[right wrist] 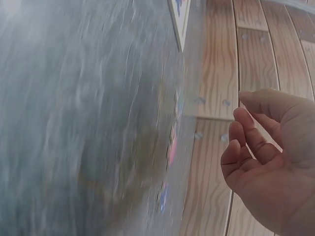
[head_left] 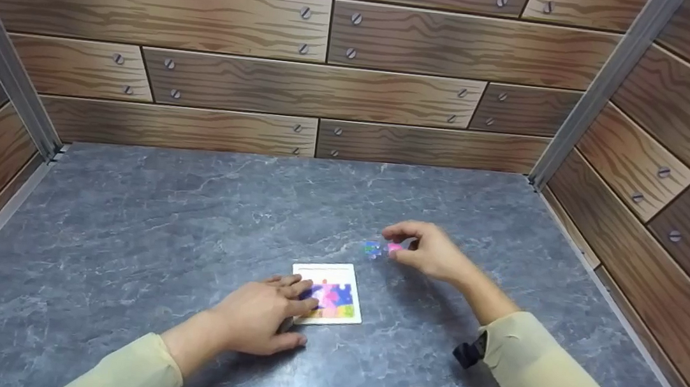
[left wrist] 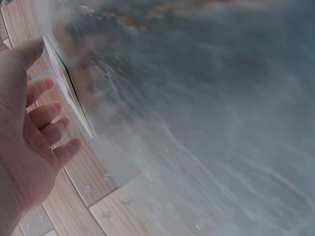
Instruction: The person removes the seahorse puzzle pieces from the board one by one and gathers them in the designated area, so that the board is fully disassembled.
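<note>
A small jigsaw puzzle board with a white frame lies on the table, partly filled with pink, blue and yellow pieces. My left hand rests its spread fingers over the board's left side, covering part of the picture. Beyond the board, to its right, are a blue puzzle piece and a pink puzzle piece. Over the pink piece hovers my right hand, thumb and fingers loosely bent. In the right wrist view that hand holds nothing, and the pink piece lies apart from its fingertips.
The grey marbled table is enclosed by wood-patterned panels at the back and sides. Metal posts stand at the corners. A small black device is worn at the right wrist.
</note>
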### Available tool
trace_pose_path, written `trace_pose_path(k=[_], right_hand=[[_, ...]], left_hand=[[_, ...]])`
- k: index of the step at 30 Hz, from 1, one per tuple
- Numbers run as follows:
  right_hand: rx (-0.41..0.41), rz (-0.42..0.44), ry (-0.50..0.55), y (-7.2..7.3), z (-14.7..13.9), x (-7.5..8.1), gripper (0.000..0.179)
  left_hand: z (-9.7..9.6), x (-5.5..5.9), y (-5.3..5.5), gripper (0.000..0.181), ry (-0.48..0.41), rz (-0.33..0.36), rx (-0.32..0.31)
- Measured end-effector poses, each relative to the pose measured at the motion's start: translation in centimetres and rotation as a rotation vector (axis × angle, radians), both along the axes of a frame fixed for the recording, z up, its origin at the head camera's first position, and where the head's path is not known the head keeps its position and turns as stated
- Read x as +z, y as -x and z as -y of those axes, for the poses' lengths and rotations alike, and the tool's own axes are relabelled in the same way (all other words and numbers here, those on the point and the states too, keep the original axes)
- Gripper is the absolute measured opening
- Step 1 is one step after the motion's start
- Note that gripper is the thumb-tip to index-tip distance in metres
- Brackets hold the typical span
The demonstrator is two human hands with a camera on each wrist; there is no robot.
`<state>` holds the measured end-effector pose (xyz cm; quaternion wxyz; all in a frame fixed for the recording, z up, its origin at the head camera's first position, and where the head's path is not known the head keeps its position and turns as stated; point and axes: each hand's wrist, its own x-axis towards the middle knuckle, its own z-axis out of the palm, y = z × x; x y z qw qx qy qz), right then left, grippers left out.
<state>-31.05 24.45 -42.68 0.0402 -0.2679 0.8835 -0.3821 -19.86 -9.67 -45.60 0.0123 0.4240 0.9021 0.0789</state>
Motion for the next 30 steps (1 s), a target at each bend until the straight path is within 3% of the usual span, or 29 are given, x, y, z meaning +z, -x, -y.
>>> trace_pose_path(k=[10, 19, 30], right_hand=[[0.110, -0.003, -0.001, -0.9, 4.1, -0.6, 0.035], [0.179, 0.026, -0.032, -1.8, 7.7, -1.3, 0.035], [0.264, 0.104, -0.084, -2.0, 10.0, -2.3, 0.036]], left_hand=[[1.2, -0.3, -0.1, 0.059, 0.020, 0.053, 0.021], [1.5, -0.6, -0.1, 0.060, 0.039, 0.048, 0.019], [1.4, -0.9, -0.1, 0.060, 0.047, 0.023, 0.013]])
